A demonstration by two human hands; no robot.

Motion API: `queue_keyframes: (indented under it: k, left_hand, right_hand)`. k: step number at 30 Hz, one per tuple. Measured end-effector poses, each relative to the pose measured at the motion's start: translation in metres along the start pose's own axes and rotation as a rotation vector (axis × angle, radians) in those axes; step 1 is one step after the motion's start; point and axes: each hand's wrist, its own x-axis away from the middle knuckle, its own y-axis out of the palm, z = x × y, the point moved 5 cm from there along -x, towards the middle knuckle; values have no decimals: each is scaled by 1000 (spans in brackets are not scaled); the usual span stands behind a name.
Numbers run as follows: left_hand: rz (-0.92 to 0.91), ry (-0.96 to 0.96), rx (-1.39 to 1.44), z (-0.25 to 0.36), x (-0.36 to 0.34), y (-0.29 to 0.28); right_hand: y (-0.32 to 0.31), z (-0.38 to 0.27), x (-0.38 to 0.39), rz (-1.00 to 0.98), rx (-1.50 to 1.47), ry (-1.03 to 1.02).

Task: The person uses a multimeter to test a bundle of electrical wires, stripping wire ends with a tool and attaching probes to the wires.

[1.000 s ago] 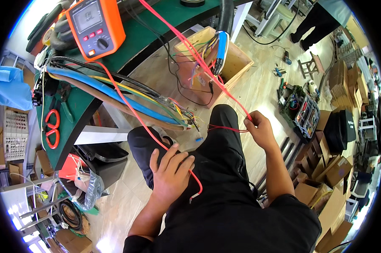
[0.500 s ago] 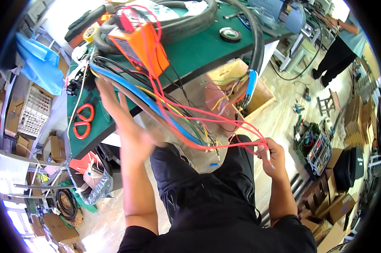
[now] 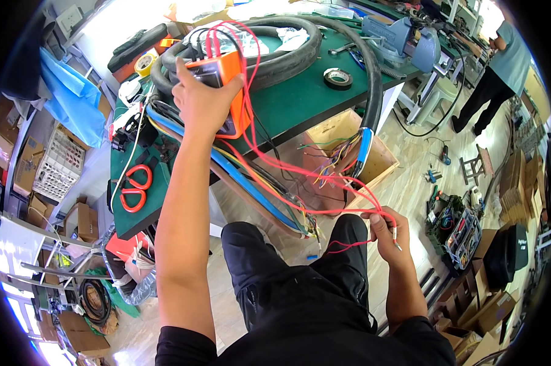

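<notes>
My left hand [image 3: 205, 104] is closed around a boxy orange electrical tester [image 3: 237, 113] at the near edge of the green workbench [image 3: 293, 107]. Its fingers hide part of the dark face. Red test leads [image 3: 281, 163] loop out of the tester's top and run across to my right hand [image 3: 391, 238]. That hand pinches them above my right knee, with a metal tip poking out below the fingers. Beneath the leads, a stripped cable's blue, brown and other wires [image 3: 242, 182] hang over the bench edge, their thin ends in front of my knees.
A thick black cable [image 3: 275, 67] lies coiled on the bench, its other end drooping by a wooden box [image 3: 382, 168]. Orange-handled scissors [image 3: 134, 198], black tape [image 3: 337, 78] and a vise [image 3: 403, 39] are on the bench. A person [image 3: 501, 73] stands far right; a toolbox [image 3: 461, 232] is on the floor.
My left hand has moved up from beside the wires and taken hold of the orange tester, which now stands more upright. My right hand still pinches the red leads.
</notes>
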Motion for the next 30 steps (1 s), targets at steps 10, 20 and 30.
queue_keyframes:
  k: [10, 20, 30]
  left_hand:
    - [82, -114, -236, 12, -13, 23]
    - [-151, 630, 122, 61, 117, 2]
    - [-860, 1131, 75, 77, 191, 53]
  right_hand:
    - [-6, 8, -4, 25, -44, 46]
    - [-5, 1, -6, -17, -9, 53]
    - [11, -44, -18, -203, 199, -130]
